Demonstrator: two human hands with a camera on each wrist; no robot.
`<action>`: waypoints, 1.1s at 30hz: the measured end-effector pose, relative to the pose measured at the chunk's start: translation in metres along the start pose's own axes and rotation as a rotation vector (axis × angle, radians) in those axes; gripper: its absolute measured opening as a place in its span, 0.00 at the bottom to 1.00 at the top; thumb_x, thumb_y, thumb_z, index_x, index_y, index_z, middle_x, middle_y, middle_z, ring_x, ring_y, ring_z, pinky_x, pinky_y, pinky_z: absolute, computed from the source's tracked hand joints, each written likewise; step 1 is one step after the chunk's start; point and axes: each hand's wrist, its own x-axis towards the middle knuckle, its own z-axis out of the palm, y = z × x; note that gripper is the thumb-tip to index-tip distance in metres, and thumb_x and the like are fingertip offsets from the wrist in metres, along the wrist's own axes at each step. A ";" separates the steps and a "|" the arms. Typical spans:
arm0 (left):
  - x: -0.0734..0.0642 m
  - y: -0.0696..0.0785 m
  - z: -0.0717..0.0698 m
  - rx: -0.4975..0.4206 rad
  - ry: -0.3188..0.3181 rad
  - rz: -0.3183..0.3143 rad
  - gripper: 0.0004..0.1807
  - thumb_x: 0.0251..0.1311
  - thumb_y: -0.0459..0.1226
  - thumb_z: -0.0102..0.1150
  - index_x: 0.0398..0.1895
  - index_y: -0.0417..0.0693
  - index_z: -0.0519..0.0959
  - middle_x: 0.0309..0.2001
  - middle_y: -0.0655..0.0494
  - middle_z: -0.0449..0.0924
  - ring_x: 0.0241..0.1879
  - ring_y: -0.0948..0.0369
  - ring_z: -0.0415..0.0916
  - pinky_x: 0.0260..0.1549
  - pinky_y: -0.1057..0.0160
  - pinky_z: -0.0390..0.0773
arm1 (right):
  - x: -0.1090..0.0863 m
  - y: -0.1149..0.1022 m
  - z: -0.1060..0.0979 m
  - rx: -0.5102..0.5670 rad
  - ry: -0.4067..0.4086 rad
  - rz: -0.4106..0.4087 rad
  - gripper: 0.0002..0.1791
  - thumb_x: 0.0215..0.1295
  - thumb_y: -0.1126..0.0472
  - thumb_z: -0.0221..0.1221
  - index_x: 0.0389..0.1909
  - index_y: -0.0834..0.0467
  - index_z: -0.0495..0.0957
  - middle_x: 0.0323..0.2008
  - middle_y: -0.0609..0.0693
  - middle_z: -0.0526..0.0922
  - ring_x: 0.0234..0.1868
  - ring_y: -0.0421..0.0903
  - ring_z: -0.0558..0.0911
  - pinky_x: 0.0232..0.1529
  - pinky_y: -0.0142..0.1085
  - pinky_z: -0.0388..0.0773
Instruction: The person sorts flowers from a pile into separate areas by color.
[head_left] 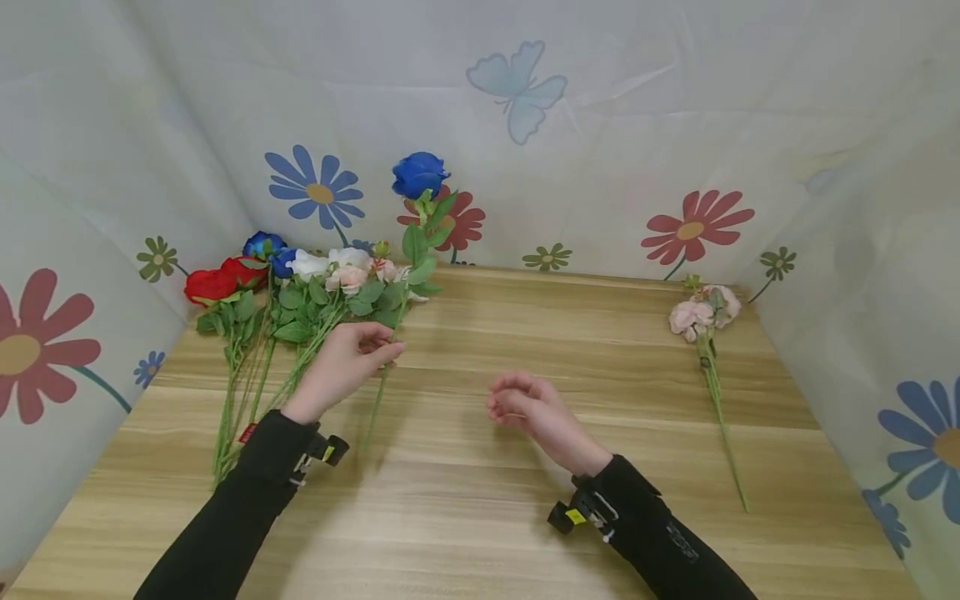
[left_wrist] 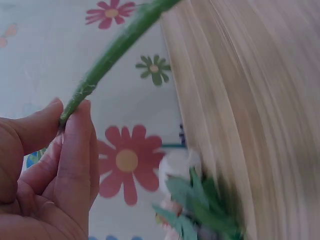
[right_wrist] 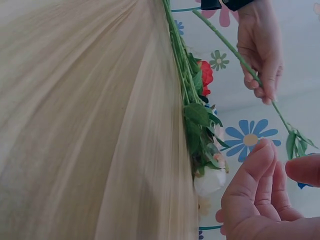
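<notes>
Upright above the table, a blue rose [head_left: 420,175] is pinched by its green stem between the thumb and fingers of my left hand [head_left: 345,367]. The left wrist view shows the thumb and fingertips closed on that stem [left_wrist: 120,50], whose bloom is out of sight there. My right hand [head_left: 543,417] hovers over the middle of the table, fingers loosely bent, holding nothing. In the right wrist view, a gap separates its thumb from the fingers [right_wrist: 257,167]. Behind and left of the left hand lies a bunch of red roses [head_left: 213,283], blue roses [head_left: 262,243], white flowers [head_left: 307,264] and pink flowers [head_left: 348,277].
At the table's right side lies a pale pink flower spray [head_left: 693,318], its stem [head_left: 723,442] pointing toward the front. A printed cloth [head_left: 600,167] with flowers and a butterfly hangs behind and beside the wooden table [head_left: 465,517].
</notes>
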 end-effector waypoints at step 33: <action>0.032 0.009 0.106 -0.389 -0.135 -0.057 0.11 0.60 0.37 0.61 0.36 0.35 0.79 0.35 0.31 0.78 0.33 0.41 0.77 0.37 0.45 0.80 | -0.014 0.015 -0.005 -0.039 -0.181 0.102 0.25 0.71 0.63 0.48 0.62 0.75 0.57 0.54 0.74 0.69 0.48 0.52 0.79 0.56 0.49 0.73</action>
